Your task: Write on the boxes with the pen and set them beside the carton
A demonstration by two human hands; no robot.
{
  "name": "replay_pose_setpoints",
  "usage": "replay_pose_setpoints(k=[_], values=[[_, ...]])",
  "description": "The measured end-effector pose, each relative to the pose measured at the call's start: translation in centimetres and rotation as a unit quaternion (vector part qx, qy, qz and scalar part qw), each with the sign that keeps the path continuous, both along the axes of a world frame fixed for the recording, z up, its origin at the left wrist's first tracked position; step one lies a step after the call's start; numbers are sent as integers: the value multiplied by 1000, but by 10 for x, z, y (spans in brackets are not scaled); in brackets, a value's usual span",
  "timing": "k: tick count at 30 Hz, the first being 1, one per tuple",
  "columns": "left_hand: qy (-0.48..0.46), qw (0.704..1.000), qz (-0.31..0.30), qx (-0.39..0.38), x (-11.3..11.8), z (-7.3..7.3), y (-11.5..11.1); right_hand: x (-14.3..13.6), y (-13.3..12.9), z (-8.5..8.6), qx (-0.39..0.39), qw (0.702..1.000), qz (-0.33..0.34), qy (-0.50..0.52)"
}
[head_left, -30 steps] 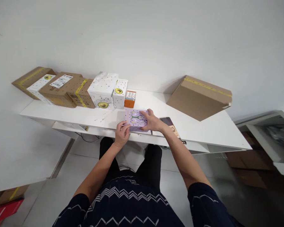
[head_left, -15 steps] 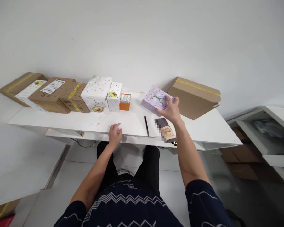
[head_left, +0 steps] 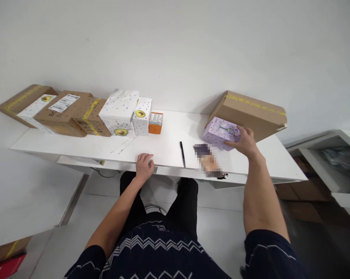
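Observation:
My right hand (head_left: 245, 142) grips the right end of a purple patterned box (head_left: 220, 132), in front of a large brown carton (head_left: 247, 116) that leans on the wall. My left hand (head_left: 144, 166) rests at the table's front edge with its fingers loosely curled, and nothing shows in it. Between the hands lie a black pen (head_left: 182, 154) and a dark and tan booklet-like item (head_left: 207, 159), partly blurred out. A small orange box (head_left: 155, 123) stands behind, left of the pen.
Along the wall at the left of the white table (head_left: 169, 155) stand several brown cartons (head_left: 64, 116) and white avocado boxes (head_left: 119, 112). A black clip (head_left: 223, 176) is at the front edge. Shelving (head_left: 323, 162) stands at the right.
My right hand has moved right with the purple box, which now sits in front of the large carton. My left hand has stayed at the table edge. The view has shifted slightly.

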State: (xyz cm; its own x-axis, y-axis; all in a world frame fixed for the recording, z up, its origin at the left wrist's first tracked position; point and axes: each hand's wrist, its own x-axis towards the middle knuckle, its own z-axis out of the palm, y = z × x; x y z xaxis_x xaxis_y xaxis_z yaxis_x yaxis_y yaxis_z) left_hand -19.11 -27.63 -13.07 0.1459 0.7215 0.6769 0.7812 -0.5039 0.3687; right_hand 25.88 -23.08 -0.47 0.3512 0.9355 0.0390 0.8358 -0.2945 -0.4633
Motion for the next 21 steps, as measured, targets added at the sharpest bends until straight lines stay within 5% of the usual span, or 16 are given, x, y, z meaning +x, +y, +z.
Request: replay_pose_setpoints(k=[4,8,11,14,18,21], values=[[4,1000,-3,-1,1,0,-1,-18,5,-11,-7,991,-80,-104],[25,1000,-4,-13,2,-3,-2,-73,18,-14,104,976,-132,-138],[65,998,6,-22,1,-8,-2,-134,43,-9,123,986,67,-93],[115,993,15,-26,-1,-14,-3,-199,83,0,56,972,221,-52],[142,989,24,-17,-4,-20,-5,-263,139,9,-57,947,310,-54],[130,991,20,-27,-5,-22,-5,-285,160,8,-122,934,332,-46]])
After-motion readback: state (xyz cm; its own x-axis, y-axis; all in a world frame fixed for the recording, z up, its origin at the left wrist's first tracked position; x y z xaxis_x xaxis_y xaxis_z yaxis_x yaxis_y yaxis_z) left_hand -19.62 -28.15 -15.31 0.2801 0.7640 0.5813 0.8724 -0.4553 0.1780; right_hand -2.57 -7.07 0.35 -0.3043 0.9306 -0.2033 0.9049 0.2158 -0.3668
